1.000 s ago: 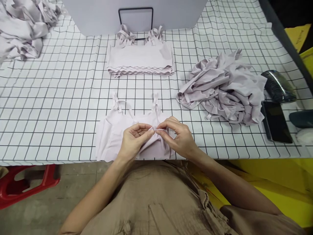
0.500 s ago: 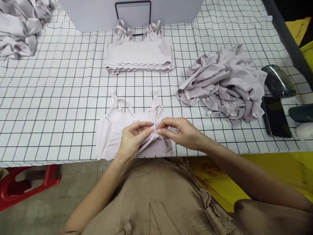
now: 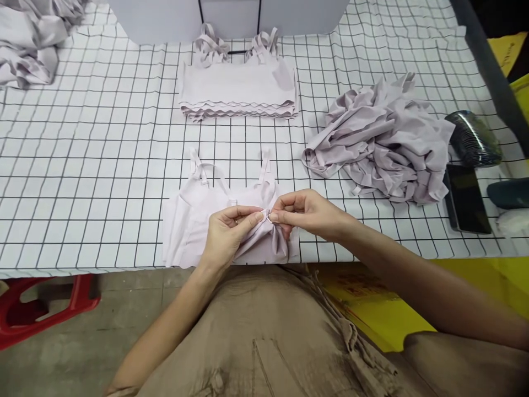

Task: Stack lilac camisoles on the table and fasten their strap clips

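Observation:
A pale lilac strappy top lies at the table's front edge, its two straps pointing away from me. My left hand pinches a gathered bit of its fabric between thumb and forefinger. Fingertip to fingertip with it, my right hand grips the same gathered spot, where a small pale piece, perhaps a clasp or strap end, shows between the thumbs. The cloth below bunches up in folds. Exactly what sits between the fingertips is too small to make out.
Behind the top lies a neat stack of folded lilac tops, before a grey board. To the right are a crumpled lilac heap, a dark ribbed roll and a black phone. More garments lie far left; a red stool stands below.
My right hand has shifted its grip, with the thumb now stretched straighter over the gathered fabric. My left hand still pinches the same spot. The view has tilted slightly.

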The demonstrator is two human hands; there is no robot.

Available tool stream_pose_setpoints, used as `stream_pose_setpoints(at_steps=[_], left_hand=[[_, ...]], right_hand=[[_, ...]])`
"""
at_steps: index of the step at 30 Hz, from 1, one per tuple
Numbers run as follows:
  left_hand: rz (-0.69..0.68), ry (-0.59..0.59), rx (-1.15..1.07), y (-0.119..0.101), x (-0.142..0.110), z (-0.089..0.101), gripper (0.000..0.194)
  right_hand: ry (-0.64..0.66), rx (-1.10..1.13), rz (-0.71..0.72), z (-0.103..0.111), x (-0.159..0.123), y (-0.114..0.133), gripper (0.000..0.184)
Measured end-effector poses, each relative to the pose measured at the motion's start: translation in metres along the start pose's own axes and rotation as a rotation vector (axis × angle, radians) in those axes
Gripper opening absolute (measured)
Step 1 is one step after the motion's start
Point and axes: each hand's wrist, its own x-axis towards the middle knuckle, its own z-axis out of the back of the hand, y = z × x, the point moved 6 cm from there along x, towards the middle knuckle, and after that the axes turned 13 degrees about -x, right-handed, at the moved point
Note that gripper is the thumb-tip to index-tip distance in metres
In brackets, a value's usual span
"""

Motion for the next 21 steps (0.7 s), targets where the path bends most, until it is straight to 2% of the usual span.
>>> stream_pose_setpoints(at_steps=[21], left_hand=[[0.016, -0.002, 0.041, 0.002, -0.0014, -0.0011, 0.025]], right_hand=[[0.142, 0.18, -0.083, -0.0089, 0.0007, -0.0098, 0.041]])
